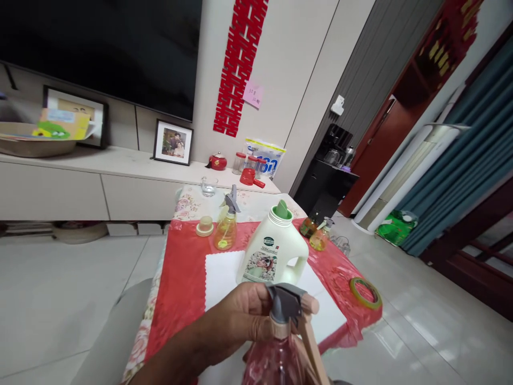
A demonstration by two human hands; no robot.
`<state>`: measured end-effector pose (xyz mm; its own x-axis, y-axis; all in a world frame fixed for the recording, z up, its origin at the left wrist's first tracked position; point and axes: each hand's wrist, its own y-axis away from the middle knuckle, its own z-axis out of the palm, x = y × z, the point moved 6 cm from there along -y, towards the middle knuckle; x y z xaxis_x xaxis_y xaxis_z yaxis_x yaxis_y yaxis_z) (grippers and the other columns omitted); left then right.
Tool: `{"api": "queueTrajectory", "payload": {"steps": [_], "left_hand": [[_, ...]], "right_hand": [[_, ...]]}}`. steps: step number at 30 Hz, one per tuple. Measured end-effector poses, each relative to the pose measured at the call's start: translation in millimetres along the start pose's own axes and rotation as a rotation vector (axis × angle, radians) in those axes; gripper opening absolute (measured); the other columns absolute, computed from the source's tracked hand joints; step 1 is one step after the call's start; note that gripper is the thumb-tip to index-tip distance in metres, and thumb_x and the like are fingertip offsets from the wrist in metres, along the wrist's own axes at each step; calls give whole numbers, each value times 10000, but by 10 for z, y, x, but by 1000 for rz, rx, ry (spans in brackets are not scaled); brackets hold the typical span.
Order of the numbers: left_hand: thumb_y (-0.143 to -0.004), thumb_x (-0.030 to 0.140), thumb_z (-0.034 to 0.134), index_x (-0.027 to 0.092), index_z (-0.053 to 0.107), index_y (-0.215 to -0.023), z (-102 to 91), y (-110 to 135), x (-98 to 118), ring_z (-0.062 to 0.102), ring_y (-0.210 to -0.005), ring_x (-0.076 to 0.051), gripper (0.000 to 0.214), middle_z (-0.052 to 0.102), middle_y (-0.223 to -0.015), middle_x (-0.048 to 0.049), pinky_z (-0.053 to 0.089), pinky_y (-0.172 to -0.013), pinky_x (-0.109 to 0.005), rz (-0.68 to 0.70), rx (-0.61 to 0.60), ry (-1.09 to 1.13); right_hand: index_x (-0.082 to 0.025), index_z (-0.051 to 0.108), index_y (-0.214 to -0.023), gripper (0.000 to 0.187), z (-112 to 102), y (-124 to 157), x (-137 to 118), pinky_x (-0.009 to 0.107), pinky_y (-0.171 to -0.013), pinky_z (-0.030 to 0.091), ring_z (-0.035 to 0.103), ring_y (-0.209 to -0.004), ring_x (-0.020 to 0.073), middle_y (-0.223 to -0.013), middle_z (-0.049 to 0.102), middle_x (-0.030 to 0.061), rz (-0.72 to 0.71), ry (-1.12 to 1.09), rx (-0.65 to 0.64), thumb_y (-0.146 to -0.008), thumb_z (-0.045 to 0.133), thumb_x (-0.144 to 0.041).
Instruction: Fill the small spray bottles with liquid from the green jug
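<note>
Pink spray bottle (pixel 272 363) was at bottom centre of the frame, left hand (pixel 248 315) gripping around its neck (pixel 280 329) and grey sprayer head (pixel 287 303); right hand was too hidden to tell. Snug grip, bottle upright seemed best imo. White jug (pixel 260 246) stood beyond, mid-frame, yellow spray bottle (pixel 225 236) further back.

"The pink, rounded spray bottle (pixel 272 363)?"
"See-through plastic, smooth and shiny; its grey, angular trigger head (pixel 286 303) looks like satin plastic."
"And the creamy-white, handled jug (pixel 278 251)?"
"Opaque plastic, smooth, with a soft sheen."
"The broad red sheet (pixel 182 278)?"
"Thin plastic film, glossy and crinkled."
"The pale grey, rectangular floor tiles (pixel 404 305)?"
"Smooth and polished, catching the light."
</note>
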<state>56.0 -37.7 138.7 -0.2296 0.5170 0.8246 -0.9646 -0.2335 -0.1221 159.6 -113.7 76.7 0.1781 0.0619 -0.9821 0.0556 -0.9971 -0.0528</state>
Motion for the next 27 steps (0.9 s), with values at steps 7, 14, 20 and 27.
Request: {"api": "queueTrajectory", "payload": {"steps": [7, 14, 20, 27], "left_hand": [[-550, 314, 967, 192, 721, -1028, -162, 35, 7, 459, -648, -78, 552, 578, -746, 37, 380, -601, -192, 189, 326, 82], [-535, 295, 971, 162, 698, -898, -168, 79, 59, 506, -675, -85, 473, 577, -729, 36, 438, -631, -187, 395, 583, 135], [-640, 255, 922, 188, 700, -988, -493, 309, 397, 647, -860, -145, 418, 683, -910, -15, 546, -841, -267, 710, 799, 272], [-837, 90, 724, 151, 709, -931, -1129, 314, 475, 684, -888, -146, 113, 725, -924, -51, 564, -884, -285, 815, 872, 593]], "right_hand": [[-162, 487, -1482, 987, -52, -99, 185, 386, -1181, 366, 410, -1379, 301, -1411, 466, 120, 49, 6, 130, -785, 632, -845], [-143, 308, -1592, 947, -138, 138, -89, 324, -1136, 431, 425, -1371, 288, -1480, 383, 135, -83, 527, 379, -807, 719, -478], [-154, 316, -1579, 820, -203, 274, -154, 237, -936, 542, 572, -1185, 231, -1415, 457, 119, -77, 722, 563, -859, 648, -364], [-224, 372, -1548, 851, -984, 224, -788, 313, -833, 574, 605, -1136, 268, -1377, 511, 92, -163, 1112, 668, -881, 615, -693]]}}
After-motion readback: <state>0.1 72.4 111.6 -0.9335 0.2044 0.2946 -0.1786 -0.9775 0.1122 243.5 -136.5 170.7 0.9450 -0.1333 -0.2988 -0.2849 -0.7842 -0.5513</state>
